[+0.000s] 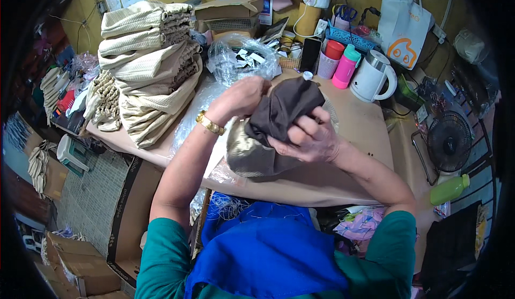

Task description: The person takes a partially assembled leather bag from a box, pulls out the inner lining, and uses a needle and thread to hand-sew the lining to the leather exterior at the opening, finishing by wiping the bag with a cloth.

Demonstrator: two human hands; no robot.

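A bunched dark brown cloth [284, 103] is held up over the table between my two hands. My right hand [311, 138] grips its lower right side, fingers curled into the folds. At its upper left edge, my left hand [241, 96] is closed on the fabric; its fingertips are mostly hidden. Below hangs a lighter cream-and-grey fabric [252, 157], partly in shadow. Whether it is joined to the brown cloth I cannot tell. A gold-coloured band circles my left wrist.
A tall stack of folded cream ribbed fabric pieces [153, 68] stands on the table [365, 138] at the left. Behind my hands are a clear plastic bag of small labels [244, 57], a pink bottle [346, 68] and a white kettle [373, 76]. A black fan [449, 141] stands right.
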